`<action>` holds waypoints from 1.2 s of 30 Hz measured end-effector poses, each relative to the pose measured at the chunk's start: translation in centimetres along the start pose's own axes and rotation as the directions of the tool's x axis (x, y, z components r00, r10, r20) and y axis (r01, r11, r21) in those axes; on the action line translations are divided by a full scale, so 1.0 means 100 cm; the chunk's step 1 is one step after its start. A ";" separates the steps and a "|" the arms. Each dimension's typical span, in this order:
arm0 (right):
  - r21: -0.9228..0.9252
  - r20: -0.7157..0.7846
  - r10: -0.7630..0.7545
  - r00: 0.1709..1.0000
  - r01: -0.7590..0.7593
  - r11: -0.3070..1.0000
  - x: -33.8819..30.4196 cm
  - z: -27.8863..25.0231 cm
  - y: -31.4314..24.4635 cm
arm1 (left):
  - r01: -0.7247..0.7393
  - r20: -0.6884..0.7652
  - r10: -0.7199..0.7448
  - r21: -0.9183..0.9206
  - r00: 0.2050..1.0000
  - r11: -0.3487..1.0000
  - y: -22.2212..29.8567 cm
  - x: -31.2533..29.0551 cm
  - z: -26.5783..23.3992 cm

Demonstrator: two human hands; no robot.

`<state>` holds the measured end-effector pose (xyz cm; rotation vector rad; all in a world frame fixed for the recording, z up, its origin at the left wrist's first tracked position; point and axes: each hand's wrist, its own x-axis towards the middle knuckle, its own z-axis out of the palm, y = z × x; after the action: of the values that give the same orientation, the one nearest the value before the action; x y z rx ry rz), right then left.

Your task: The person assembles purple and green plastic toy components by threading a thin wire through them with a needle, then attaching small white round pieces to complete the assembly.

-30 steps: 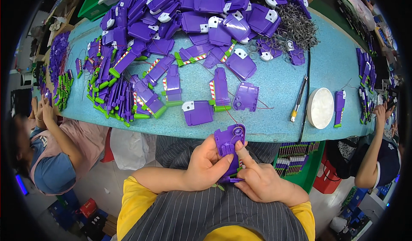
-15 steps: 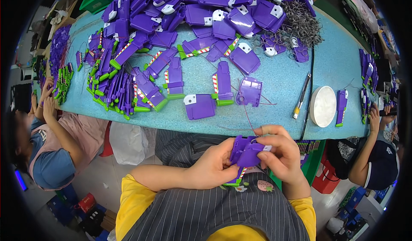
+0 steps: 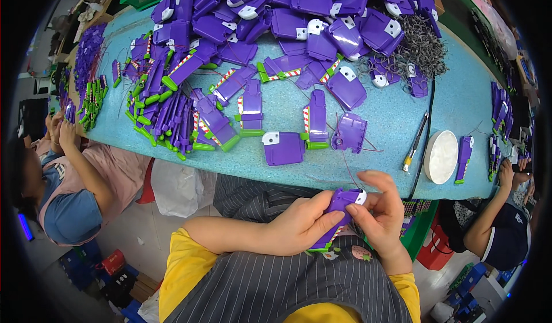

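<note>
Purple plastic toy part [image 3: 338, 215] with a white button sits below the near edge of the tabletop [image 3: 397, 110], over the person's lap, held between both hands. Left hand [image 3: 302, 226] cups it from below and behind, fingers wrapped around it; right hand [image 3: 382, 214] pinches its upper end at the white button. Half a second ago the part was held more to the right and higher, nearer the tabletop's edge; now it sits lower and the right hand's fingers fold over its top. On the speckled blue tabletop, one similar purple housing [image 3: 283, 147] lies just beyond, one round white lid [image 3: 441, 156] to the right, one slim screwdriver [image 3: 415, 143] beside it. Farther back lies a heap of purple shells [image 3: 322, 12], too many to count.
</note>
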<state>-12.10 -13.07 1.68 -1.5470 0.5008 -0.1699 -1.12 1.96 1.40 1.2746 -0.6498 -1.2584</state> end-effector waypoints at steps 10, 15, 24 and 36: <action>0.733 0.155 0.167 0.974 -0.227 0.641 -0.009 0.004 0.016 | -0.272 0.043 0.269 0.139 0.962 0.952 -0.002 -0.003 0.000; 0.287 0.083 -0.097 0.992 0.070 0.955 -0.006 -0.001 0.010 | -0.152 0.087 0.136 0.206 0.987 0.967 -0.005 -0.002 -0.009; -0.007 0.061 -0.085 0.995 0.085 0.996 -0.001 -0.008 0.010 | -0.338 -0.204 0.338 0.035 0.919 0.940 -0.002 0.011 -0.028; 0.045 0.096 -0.088 0.991 0.084 0.995 0.004 0.014 0.024 | -0.341 -0.406 0.245 -0.182 0.880 0.922 -0.002 0.004 -0.020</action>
<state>-11.68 -11.90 -0.79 -1.5303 0.3517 -0.1692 0.71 2.28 0.66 1.1160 -0.3744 -0.7827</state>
